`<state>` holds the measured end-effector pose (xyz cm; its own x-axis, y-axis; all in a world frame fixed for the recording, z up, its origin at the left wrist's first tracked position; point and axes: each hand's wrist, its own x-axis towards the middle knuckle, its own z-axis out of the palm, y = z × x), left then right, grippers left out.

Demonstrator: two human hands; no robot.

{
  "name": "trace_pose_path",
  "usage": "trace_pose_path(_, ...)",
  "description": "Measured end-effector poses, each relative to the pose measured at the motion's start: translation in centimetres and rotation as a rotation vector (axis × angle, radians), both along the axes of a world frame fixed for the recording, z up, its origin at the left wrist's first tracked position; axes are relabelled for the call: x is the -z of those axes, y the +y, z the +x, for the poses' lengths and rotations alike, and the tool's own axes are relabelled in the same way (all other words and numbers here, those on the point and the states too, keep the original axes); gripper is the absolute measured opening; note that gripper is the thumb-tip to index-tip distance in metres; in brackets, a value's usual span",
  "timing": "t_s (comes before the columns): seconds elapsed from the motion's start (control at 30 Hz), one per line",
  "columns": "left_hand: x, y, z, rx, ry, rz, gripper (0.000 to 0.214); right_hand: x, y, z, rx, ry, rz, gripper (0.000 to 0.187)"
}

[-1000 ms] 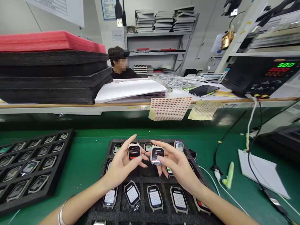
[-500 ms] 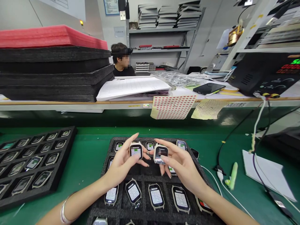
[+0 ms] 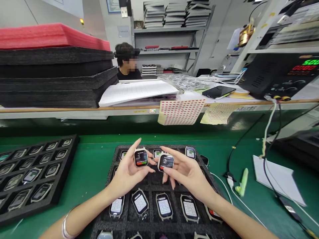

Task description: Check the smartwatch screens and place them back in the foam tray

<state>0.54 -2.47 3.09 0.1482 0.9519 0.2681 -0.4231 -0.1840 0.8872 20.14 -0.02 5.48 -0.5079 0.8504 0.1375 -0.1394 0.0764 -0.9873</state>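
My left hand (image 3: 124, 174) holds a smartwatch body without a strap (image 3: 141, 158); its screen is dark with lines of text and a red and green strip at the bottom. In my right hand (image 3: 191, 172) is a second smartwatch body (image 3: 165, 162), also dark-screened, with my thumb on the lower edge of its display. Both are held side by side above a black foam tray (image 3: 152, 191). Several more watches sit in its pockets, among them one with a white grid screen (image 3: 164, 206). My forearms and fingers hide parts of the tray.
Another foam tray of watches (image 3: 53, 196) lies at the left. Stacked black foam (image 3: 54, 76) stands on the shelf above, beside papers (image 3: 139, 91) and a phone (image 3: 218, 92). Cables (image 3: 230, 182) and a green tool (image 3: 243, 182) lie right, below a power supply (image 3: 276, 78). A person sits beyond.
The left watch's screen went from a white and green grid to dark text with a red and green strip. Red now shows on the right watch. My left thumb has moved off its screen.
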Motion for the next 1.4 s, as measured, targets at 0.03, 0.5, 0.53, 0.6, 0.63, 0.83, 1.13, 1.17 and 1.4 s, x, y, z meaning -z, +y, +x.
trace_pose_path(0.03, 0.0, 0.0, 0.2, -0.028, 0.017, -0.008, 0.071, 0.1, 0.0, 0.1, -0.005, 0.001, 0.000, 0.055)
trace_pose_path(0.5, -0.1, 0.2, 0.7, -0.104, 0.109, 0.014, 0.051, 0.9, 0.0, 0.1, 0.022, -0.038, -0.001, 0.039)
trace_pose_path(0.53, -0.1, 0.3, 0.7, -0.122, 0.114, 0.007, 0.049, 0.9, 0.0, 0.2, 0.000, -0.030, -0.002, 0.041)
trace_pose_path(0.6, -0.1, 0.5, 0.7, -0.146, 0.127, -0.013, 0.046, 0.8, 0.0, 0.2, -0.052, -0.005, -0.015, 0.046)
trace_pose_path(0.63, -0.1, 0.5, 0.7, -0.150, 0.130, -0.021, 0.046, 0.8, -0.1, 0.2, -0.076, 0.006, -0.024, 0.050)
trace_pose_path(0.83, 0.5, 0.4, 0.3, -0.030, 0.030, -0.009, 0.068, 0.9, 0.0, 0.0, -0.044, -0.034, -0.005, 0.056)
trace_pose_path(1.13, 0.7, -0.2, 0.0, -0.084, 0.083, -0.093, 0.073, 1.7, 0.7, -0.2, -0.165, -0.216, 0.002, 0.072)
trace_pose_path(1.17, 0.7, -0.3, -0.1, -0.087, 0.088, -0.101, 0.073, 1.8, 0.9, -0.3, -0.187, -0.288, 0.036, 0.071)
trace_pose_path(1.4, 1.3, -1.0, -1.3, 0.007, 0.131, -0.133, 0.087, 2.5, 2.4, -0.6, -0.169, -0.929, 0.830, 0.043)
